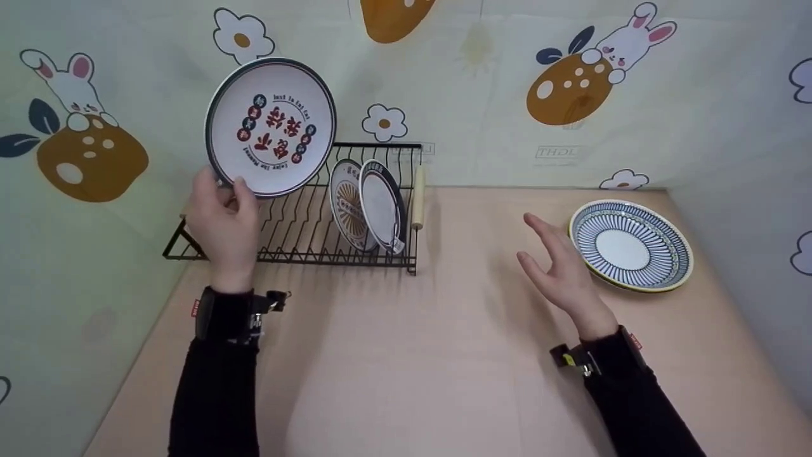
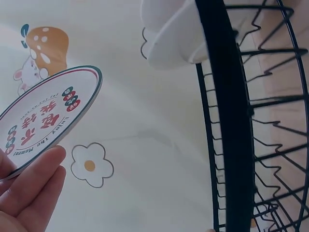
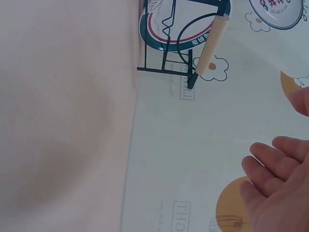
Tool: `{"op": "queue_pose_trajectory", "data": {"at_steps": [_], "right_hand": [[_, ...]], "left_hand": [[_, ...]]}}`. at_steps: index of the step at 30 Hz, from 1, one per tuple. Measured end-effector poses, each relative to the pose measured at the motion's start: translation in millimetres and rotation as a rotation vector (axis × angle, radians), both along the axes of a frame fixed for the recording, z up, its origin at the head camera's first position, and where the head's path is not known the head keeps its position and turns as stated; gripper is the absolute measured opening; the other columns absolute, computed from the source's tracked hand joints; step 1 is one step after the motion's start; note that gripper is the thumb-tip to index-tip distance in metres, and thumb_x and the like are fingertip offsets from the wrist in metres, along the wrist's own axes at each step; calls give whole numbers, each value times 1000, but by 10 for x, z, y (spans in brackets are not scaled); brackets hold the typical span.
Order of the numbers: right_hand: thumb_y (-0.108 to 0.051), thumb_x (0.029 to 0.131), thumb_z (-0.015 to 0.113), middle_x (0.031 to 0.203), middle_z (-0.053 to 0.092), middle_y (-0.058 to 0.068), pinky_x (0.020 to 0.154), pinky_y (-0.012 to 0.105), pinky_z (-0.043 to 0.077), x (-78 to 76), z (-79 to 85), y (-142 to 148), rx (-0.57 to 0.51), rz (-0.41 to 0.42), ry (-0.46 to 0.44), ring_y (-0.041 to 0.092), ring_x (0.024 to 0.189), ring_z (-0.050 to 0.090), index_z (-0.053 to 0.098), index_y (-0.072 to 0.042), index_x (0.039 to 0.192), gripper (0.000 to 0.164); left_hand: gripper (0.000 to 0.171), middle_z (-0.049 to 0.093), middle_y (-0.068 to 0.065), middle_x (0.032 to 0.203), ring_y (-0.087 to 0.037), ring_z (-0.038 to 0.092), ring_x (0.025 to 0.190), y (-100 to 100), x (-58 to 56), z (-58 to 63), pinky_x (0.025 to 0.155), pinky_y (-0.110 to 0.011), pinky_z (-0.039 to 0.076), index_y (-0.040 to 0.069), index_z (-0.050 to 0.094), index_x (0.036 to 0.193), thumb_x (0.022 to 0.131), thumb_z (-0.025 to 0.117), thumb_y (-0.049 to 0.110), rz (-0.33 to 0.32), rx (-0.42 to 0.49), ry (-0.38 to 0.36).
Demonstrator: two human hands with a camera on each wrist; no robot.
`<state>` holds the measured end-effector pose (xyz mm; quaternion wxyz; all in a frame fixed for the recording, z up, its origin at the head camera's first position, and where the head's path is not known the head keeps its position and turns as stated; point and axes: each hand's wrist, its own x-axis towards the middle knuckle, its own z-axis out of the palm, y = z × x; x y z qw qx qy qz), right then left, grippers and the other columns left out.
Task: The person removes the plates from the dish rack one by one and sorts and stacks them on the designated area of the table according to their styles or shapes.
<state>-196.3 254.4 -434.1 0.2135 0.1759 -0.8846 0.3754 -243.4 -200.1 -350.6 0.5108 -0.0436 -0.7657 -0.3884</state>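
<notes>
A round white plate (image 1: pixel 273 127) with a dark rim and red lettering is up in the air above the left part of a black wire dish rack (image 1: pixel 292 258). My left hand (image 1: pixel 225 222) pinches its lower left edge between thumb and fingers, as the left wrist view shows too with the plate (image 2: pixel 53 116) tilted. Two more plates stand on edge in the rack's right half: a brown-patterned one (image 1: pixel 347 206) and a white one with a dark rim (image 1: pixel 380 206). Over the table, my right hand (image 1: pixel 564 273) holds nothing, its fingers spread, left of the blue-striped plates.
Blue-striped plates with yellowish edges (image 1: pixel 682 260), seemingly stacked, lie on the table (image 1: pixel 406 368) at the right. A light wooden handle (image 1: pixel 418 198) is on the rack's right end. Patterned sheeting (image 1: pixel 482 82) walls the back and sides.
</notes>
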Motion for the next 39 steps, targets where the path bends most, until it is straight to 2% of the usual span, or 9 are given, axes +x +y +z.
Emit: {"op": "queue_pose_trajectory", "data": {"at_steps": [3,6,8,13,20,28,35,39], "right_hand": [[-11,92,68,147,48,16,111,51,33,-1,-5,-6,-5,5,4,33,134,44,44,-2,147,61],[-11,92,68,146,48,16,110,51,33,1,-4,-17,-7,6,4,33,134,44,44,-2,147,61],[-10,92,68,147,48,16,111,50,34,3,0,-23,-8,9,3,32,134,44,43,-2,147,61],[-9,93,66,147,48,15,112,48,33,7,19,-34,-17,14,2,30,135,43,44,-1,147,59],[-6,92,67,147,48,15,112,50,32,11,45,-52,-30,12,11,30,136,42,43,1,146,60],[-6,92,65,146,49,14,112,48,32,15,82,-85,-47,27,46,29,135,43,43,1,146,58],[-4,91,65,145,51,15,112,47,32,13,91,-103,-69,38,65,30,134,44,43,2,146,59],[-4,91,66,145,51,15,113,46,32,16,95,-109,-76,38,67,30,134,44,42,2,146,60]], "left_hand": [[21,66,-16,76,-1,52,61,51,24,1,60,-12,41,-9,61,110,93,60,2,-33,13,6],[22,69,-14,79,8,53,62,119,61,9,57,-9,44,-7,61,113,93,61,0,-93,55,-4],[23,69,-14,78,8,55,61,162,82,8,54,-9,44,-7,60,114,92,62,-2,-139,81,3],[23,67,-15,73,1,54,54,265,116,-5,47,-11,41,-7,58,115,92,62,-4,-238,132,8],[26,69,-17,90,-13,66,58,416,154,-31,54,-23,55,-8,56,118,92,59,-9,-396,204,-2],[24,70,-18,80,-25,66,56,601,218,-83,54,-26,57,-9,56,117,93,57,-9,-494,226,-52],[27,70,-21,84,-26,67,58,744,254,-137,55,-34,59,-11,55,119,92,55,-11,-640,330,-93],[28,70,-21,85,-21,63,52,828,278,-183,52,-33,57,-12,54,120,92,55,-9,-670,338,-118]]}}
